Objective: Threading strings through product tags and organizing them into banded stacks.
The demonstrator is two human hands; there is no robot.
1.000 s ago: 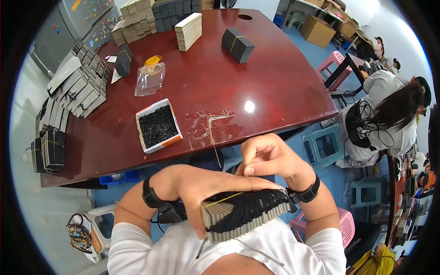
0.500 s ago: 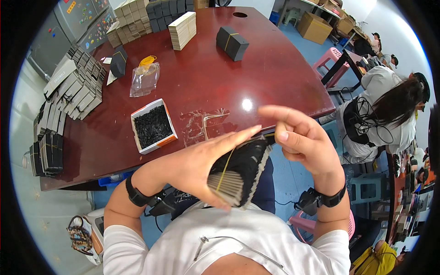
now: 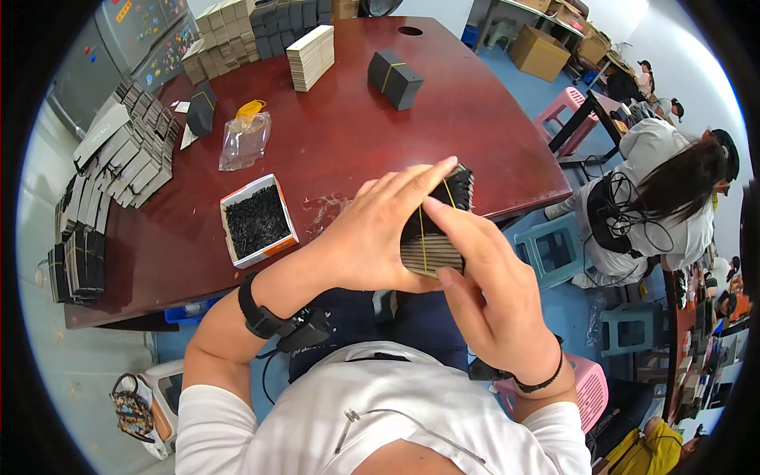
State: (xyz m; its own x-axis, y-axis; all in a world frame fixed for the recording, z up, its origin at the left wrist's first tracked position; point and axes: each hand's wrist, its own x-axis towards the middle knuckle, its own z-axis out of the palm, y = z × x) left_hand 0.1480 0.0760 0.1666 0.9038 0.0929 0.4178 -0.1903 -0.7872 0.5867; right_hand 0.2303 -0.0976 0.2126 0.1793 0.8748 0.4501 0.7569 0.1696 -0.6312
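Above the table's near edge, my left hand (image 3: 368, 229) is wrapped round a bundle of grey-edged cards with black cords (image 3: 431, 247), which look like hang tags. Two yellow rubber band strands (image 3: 423, 241) cross the bundle. My right hand (image 3: 499, 297) closes on its right side, with fingertips on the upper face and the thumb at the lower corner. Parts of the bundle are hidden behind both hands. Left of my left hand stands an open white and orange box (image 3: 290, 236) full of small black cord pieces (image 3: 257, 216).
The dark red table (image 3: 332, 131) carries a clear bag (image 3: 244, 142) with yellow bands, a banded black stack (image 3: 396, 79) and a pale card stack (image 3: 311, 58). Card piles (image 3: 131, 150) line the left side. A person in white (image 3: 673, 174) sits at right near a teal stool (image 3: 550, 252).
Both hands and the bundle have moved away from my body, up toward the table edge. My right hand, its index finger stretched out before, now grips the bundle, where two band strands show.
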